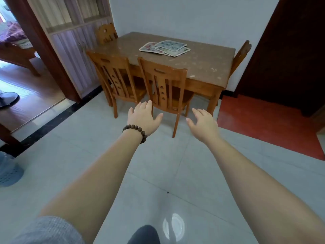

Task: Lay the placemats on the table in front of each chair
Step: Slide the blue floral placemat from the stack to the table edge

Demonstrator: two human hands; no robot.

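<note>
A loose pile of patterned placemats (pixel 165 48) lies near the far middle of the brown dining table (pixel 207 67). Two wooden chairs (pixel 114 80) (pixel 165 88) are pushed in along the near side, one chair (pixel 106 33) stands at the far left end and another chair (pixel 241 53) at the right end. My left hand (pixel 143 118), with a bead bracelet on the wrist, and my right hand (pixel 204 123) reach forward over the tiled floor, both open and holding nothing, well short of the table.
A pale cabinet (pixel 75 50) stands left of the table, beside a doorway into another room. A red mat (pixel 267 124) covers the floor at the right, in front of a dark door. A blue basket (pixel 8 169) sits at the left edge.
</note>
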